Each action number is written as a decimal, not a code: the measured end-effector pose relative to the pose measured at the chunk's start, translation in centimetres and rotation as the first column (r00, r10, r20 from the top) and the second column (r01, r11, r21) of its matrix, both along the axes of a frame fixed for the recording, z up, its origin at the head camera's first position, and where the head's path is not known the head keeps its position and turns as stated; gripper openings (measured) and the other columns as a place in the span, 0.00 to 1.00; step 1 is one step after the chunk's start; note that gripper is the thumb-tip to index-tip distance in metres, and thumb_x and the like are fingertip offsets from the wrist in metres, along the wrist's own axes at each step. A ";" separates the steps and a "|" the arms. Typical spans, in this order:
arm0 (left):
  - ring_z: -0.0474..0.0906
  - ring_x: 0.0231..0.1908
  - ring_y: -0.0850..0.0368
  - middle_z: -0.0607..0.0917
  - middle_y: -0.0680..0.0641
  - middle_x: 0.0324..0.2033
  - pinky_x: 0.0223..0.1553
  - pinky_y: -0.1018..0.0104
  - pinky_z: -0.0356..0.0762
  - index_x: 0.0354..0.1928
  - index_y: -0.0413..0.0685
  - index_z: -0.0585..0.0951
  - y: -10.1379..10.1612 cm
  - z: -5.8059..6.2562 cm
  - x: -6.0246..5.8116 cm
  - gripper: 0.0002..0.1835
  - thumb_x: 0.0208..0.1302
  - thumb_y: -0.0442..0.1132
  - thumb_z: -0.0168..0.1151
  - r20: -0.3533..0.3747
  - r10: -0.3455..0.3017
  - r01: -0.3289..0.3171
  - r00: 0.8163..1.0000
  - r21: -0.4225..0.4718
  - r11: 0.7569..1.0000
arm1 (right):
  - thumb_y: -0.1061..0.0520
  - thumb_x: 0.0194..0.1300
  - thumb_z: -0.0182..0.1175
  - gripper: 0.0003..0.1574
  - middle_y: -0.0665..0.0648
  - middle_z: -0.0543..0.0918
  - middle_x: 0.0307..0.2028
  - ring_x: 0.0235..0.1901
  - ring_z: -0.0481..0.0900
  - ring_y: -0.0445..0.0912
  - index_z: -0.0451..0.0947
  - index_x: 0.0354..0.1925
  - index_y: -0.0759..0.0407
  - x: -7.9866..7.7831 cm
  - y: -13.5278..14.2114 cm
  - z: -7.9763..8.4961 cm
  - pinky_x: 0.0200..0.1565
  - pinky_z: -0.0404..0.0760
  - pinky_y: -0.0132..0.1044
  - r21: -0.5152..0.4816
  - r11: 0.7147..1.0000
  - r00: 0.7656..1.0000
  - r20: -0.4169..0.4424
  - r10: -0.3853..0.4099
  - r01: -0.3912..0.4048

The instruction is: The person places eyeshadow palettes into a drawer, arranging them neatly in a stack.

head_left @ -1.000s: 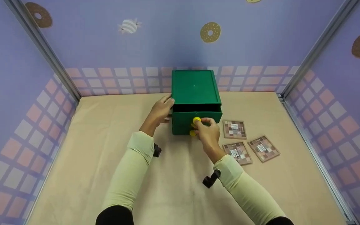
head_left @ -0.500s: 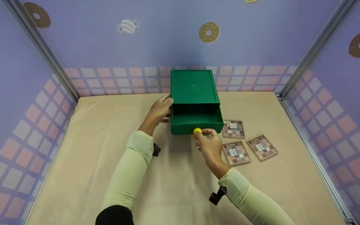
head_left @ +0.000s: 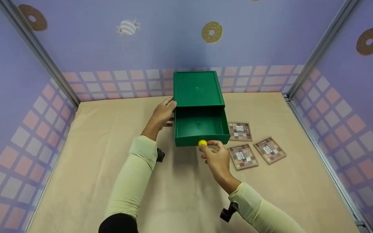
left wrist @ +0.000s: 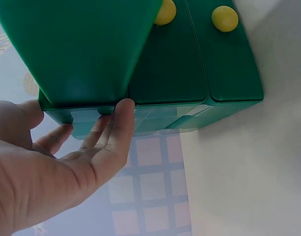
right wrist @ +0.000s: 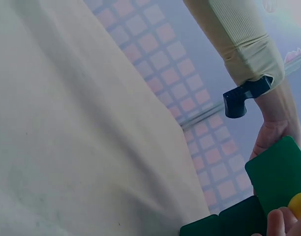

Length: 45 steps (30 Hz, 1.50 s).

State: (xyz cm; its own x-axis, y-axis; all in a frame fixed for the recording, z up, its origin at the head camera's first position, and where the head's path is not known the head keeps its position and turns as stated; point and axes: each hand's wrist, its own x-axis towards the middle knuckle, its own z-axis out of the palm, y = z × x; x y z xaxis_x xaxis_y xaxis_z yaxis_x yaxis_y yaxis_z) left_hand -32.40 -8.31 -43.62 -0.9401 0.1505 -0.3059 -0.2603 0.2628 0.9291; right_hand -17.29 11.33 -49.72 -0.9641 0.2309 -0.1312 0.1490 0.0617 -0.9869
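Note:
A green drawer cabinet (head_left: 197, 89) stands near the back wall. Its top drawer (head_left: 201, 121) is pulled out and looks bare inside. My right hand (head_left: 218, 158) pinches the yellow knob (head_left: 202, 143) on that drawer's front between thumb and forefinger. Against the cabinet's left side, my left hand (head_left: 163, 113) presses with extended fingers; in the left wrist view these fingers (left wrist: 122, 123) lie along the side wall, beside the pulled-out drawer. Two lower drawers (left wrist: 167, 64) are closed in that view, each with its own yellow knob (left wrist: 225, 18).
To the cabinet's right lie three flat, square, checked cases in brown and pink: one behind (head_left: 240, 131), one in front (head_left: 243, 157) and one further right (head_left: 269, 150). A beige cloth (head_left: 105, 129) covers the table. Patterned walls (head_left: 170, 42) with metal corner posts enclose it.
My right hand has drawn the top drawer from slightly open to far out, moving toward me with the knob. The left hand stays at the cabinet's side. The head view shifts slightly.

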 end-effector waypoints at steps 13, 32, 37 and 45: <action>0.77 0.56 0.41 0.69 0.44 0.67 0.53 0.47 0.77 0.73 0.73 0.55 -0.2 0.2 -0.2 0.28 0.73 0.58 0.44 0.006 -0.005 0.005 1.000 0.007 1.000 | 0.50 0.63 0.61 0.10 0.54 0.81 0.27 0.24 0.78 0.43 0.80 0.33 0.56 -1.3 7.6 0.3 0.25 0.75 0.30 0.245 0.944 0.971 -0.143 -0.192 0.223; 0.74 0.59 0.40 0.65 0.45 0.70 0.55 0.45 0.75 0.74 0.71 0.55 -0.2 -0.2 -0.1 0.29 0.73 0.58 0.43 -0.002 -0.010 0.010 1.000 0.002 1.000 | 0.38 0.54 0.68 0.52 0.76 0.60 0.64 0.59 0.64 0.71 0.60 0.69 0.59 -2.9 14.3 -5.8 0.52 0.71 0.63 0.767 0.573 0.946 0.322 0.043 -0.287; 0.77 0.56 0.42 0.68 0.45 0.68 0.53 0.47 0.77 0.73 0.73 0.55 -0.1 -0.3 -0.1 0.28 0.73 0.58 0.43 -0.007 -0.015 0.014 1.000 -0.020 1.000 | 0.36 0.49 0.71 0.55 0.76 0.66 0.58 0.54 0.69 0.72 0.62 0.66 0.61 -2.5 14.5 -7.2 0.51 0.69 0.66 0.779 0.475 0.898 0.437 0.056 -0.409; 0.76 0.57 0.41 0.65 0.46 0.70 0.55 0.44 0.75 0.73 0.72 0.55 -0.2 -0.2 0.0 0.29 0.73 0.59 0.42 -0.023 -0.021 0.021 1.000 -0.013 1.000 | 0.36 0.51 0.68 0.53 0.77 0.68 0.52 0.49 0.70 0.74 0.61 0.63 0.64 -2.3 14.1 -8.3 0.49 0.68 0.68 0.808 0.358 0.872 0.487 0.041 -0.468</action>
